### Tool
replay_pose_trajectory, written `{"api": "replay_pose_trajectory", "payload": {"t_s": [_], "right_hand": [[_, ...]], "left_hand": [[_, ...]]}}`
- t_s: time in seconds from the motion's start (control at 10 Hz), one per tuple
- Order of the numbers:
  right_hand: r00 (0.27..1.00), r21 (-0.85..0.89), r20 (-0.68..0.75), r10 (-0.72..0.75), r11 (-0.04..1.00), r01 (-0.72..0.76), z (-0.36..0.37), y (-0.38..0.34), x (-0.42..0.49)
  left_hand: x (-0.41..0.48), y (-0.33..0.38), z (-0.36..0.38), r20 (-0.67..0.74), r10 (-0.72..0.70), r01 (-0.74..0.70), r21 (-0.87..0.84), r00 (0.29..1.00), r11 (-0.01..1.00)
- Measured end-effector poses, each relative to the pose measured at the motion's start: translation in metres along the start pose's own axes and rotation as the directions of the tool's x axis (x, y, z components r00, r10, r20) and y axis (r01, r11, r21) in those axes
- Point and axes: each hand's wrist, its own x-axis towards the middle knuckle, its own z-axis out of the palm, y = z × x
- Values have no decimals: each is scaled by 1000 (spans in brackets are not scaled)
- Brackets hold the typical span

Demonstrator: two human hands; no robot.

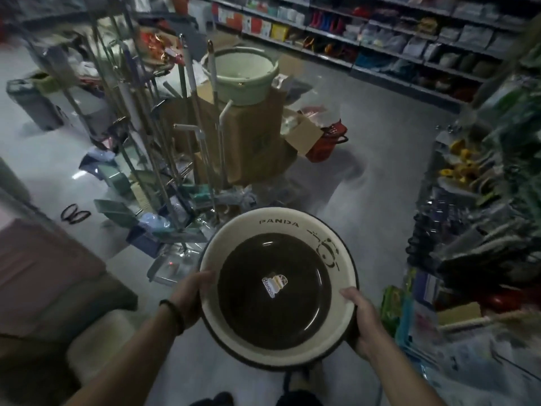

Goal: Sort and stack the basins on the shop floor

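Carried in the air, low in front of the body: a round basin [234, 244], cream wall, dark bottom, dark outer rim, a sticker in the middle. Gripped at opposite edges: left hand [190, 297] curled round the left rim, right hand [363, 323] curled round the right rim, thumb over the lip. Just past the far-left edge, a rack of mops and poles [164, 142]. Beyond the rack, a cardboard box [251, 136] with a green tub [248, 92] on top, and a red basket [330, 142] beside it. To the right, packed shelves [468, 244]. Between box and shelves, bare grey floor [380, 177], open ahead. Scissors [74, 213] on the floor, well left.
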Motion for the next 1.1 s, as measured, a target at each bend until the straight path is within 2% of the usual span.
{"api": "replay_pose_trajectory", "payload": {"t_s": [0.2, 0.3, 0.5, 0.6, 0.7, 0.8, 0.9, 1.0, 1.1], "right_hand": [[997, -106, 77, 27, 994, -19, 18, -55, 136], [988, -169, 105, 110, 981, -91, 35, -66, 206], [964, -198, 112, 239, 957, -214, 64, -31, 328], [966, -240, 80, 247, 945, -222, 83, -3, 397], [982, -278, 68, 177, 949, -152, 98, 22, 452], [981, -339, 39, 192, 926, -168, 95, 45, 472], [949, -451, 22, 316, 850, -272, 83, 41, 461], [950, -648, -3, 314, 722, -241, 78, 5, 445], [964, -759, 5, 264, 630, -168, 69, -32, 421]], "left_hand": [[111, 7, 18, -142, 41, -45, -27, 989, 999], [166, 4, 8, -209, 28, -33, -19, 978, 999], [277, -24, -43, -317, -126, 139, 16, 940, 990], [359, -44, -51, -421, -137, 180, 64, 897, 982], [426, -65, -58, -469, -48, 176, 235, 882, 956], [444, -81, -68, -503, -36, 251, 367, 863, 895], [430, -82, -72, -493, -111, 397, 524, 863, 754], [419, -58, -53, -545, -190, 510, 529, 817, 678], [395, -23, -20, -552, -50, 439, 602, 832, 667]]}}
